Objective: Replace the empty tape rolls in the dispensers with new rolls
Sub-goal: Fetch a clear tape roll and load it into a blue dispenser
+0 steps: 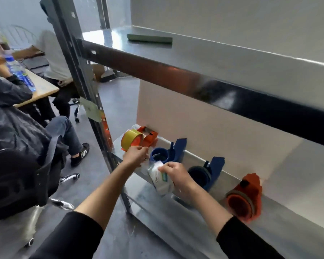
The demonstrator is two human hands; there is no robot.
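Observation:
Four tape dispensers lie in a row on the lower metal shelf (157, 208). At the far left an orange dispenser (148, 138) carries a yellow tape roll (131, 140). A blue dispenser (176, 150) with a bare blue hub comes after it, then another blue dispenser (208, 172), then an orange dispenser (245, 197) at the right. My left hand (135, 156) has its fingers pinched at the yellow roll's lower edge. My right hand (173, 174) grips a clear new tape roll (160, 181) with a white label, held in front of the blue dispensers.
An upper shelf (195, 58) overhangs the work area and holds a flat green object (150, 38). A steel upright (99, 128) stands left of my hands. Seated people, office chairs and a desk (41, 86) with water bottles are at the left.

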